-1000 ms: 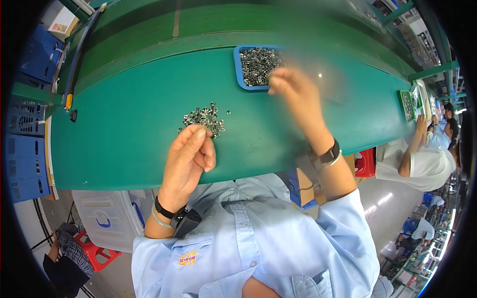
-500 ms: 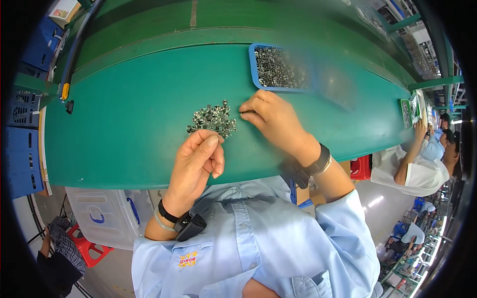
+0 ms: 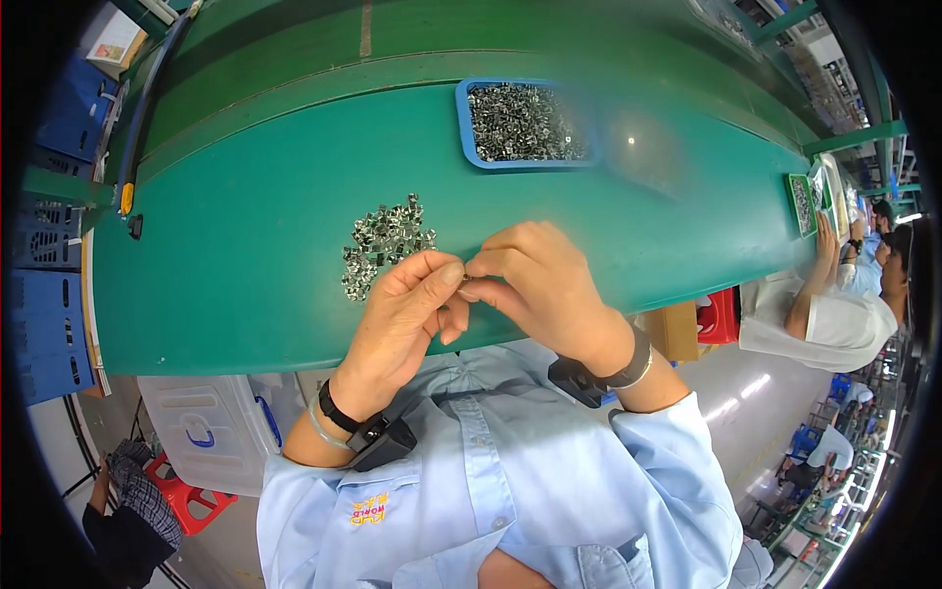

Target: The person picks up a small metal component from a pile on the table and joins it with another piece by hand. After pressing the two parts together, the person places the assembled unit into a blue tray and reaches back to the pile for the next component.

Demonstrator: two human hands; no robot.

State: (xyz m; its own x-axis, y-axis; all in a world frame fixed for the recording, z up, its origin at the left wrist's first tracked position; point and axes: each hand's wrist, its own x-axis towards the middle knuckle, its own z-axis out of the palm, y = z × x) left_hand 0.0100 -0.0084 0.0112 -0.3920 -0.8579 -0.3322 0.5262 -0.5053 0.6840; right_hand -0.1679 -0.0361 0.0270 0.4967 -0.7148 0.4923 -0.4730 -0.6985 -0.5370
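Observation:
My left hand (image 3: pixel 407 309) and my right hand (image 3: pixel 542 285) meet fingertip to fingertip just right of a loose pile. Both are closed in a pinch, thumb against forefinger. A sliver of a small metal piece (image 3: pixel 465 280) shows between them; its exact shape is hidden by the fingers. The pile (image 3: pixel 388 236) holds many small, shiny, bent metal clips lying on the green table mat (image 3: pixel 245 236). Beyond my right hand stands a blue tray (image 3: pixel 475 157) filled with similar small metal parts.
Blue crates (image 3: pixel 44 329) line the left side, near a yellow-tipped bar (image 3: pixel 127 196). A clear plastic box (image 3: pixel 201 422) and a red stool (image 3: pixel 191 496) sit below the table. Far right, a co-worker (image 3: pixel 810 319) works near a green tray (image 3: pixel 802 206).
My right hand has come down and toward my left hand, and their fingertips now meet. My left hand has shifted slightly right. Pile and tray appear farther left in the view.

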